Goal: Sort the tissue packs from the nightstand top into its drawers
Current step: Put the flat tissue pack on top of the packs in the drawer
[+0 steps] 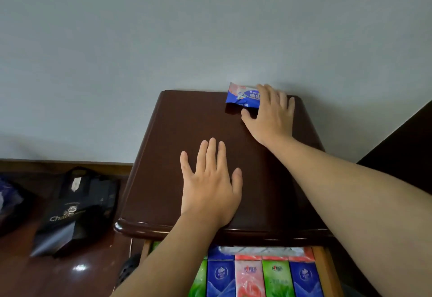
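Right hand [272,112] reached to the far right corner of the dark wood nightstand top [163,156], fingers laid over a blue tissue pack [242,96] and thumb curled against its near edge, grasping it. The pack lay at the back edge by the grey wall [163,27], its right part hidden under the fingers. Left hand [210,184] rested flat on the front middle of the top, fingers straight and slightly spread, holding nothing. Below the front edge the top drawer [323,271] stood open, with green, blue and pink tissue packs [249,278] lined side by side inside. A black tote bag [77,210] sat on the floor to the left, well apart from the nightstand.
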The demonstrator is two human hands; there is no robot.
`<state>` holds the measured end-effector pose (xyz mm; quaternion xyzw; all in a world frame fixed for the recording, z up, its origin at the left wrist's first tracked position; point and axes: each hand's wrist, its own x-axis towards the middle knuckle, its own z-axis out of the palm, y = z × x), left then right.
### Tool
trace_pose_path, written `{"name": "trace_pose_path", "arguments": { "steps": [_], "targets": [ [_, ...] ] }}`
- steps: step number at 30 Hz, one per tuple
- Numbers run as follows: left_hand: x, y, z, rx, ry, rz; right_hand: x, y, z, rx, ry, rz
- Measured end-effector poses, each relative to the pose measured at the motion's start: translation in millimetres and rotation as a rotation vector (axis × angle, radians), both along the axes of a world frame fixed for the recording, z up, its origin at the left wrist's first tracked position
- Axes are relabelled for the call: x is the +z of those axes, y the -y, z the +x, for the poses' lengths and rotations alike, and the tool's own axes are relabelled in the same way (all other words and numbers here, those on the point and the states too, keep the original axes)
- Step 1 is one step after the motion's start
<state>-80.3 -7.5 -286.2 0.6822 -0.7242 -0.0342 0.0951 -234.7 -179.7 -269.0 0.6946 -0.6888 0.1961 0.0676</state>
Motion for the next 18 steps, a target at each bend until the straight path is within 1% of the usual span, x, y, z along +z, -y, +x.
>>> {"name": "trace_pose_path", "arguments": {
  "steps": [3,5,7,11,12,14,16,18],
  "targets": [
    [1,-2,1,0.007,-0.009,-0.007,-1,10,3,0.020,0.065,0.041],
    [2,-2,2,0.013,-0.037,-0.017,1,3,0,0.056,0.071,0.031],
    [4,-1,5,0.019,-0.154,-0.037,2,-17,-5,0.116,0.082,0.021],
    [14,-7,13,0.050,-0.518,-0.012,2,-98,-22,0.254,0.187,0.077],
    [17,-13,14,0.065,-0.574,0.000,2,-123,-26,0.290,0.197,0.073],
    [24,-33,9,0.076,-0.622,0.023,3,-172,-34,0.342,0.214,0.064],
    [28,-65,-3,0.048,-0.684,0.034,4,-216,-40,0.357,0.233,0.072],
    [26,-101,-20,0.018,-0.800,0.033,5,-253,-42,0.356,0.276,0.093]
  ]
}}
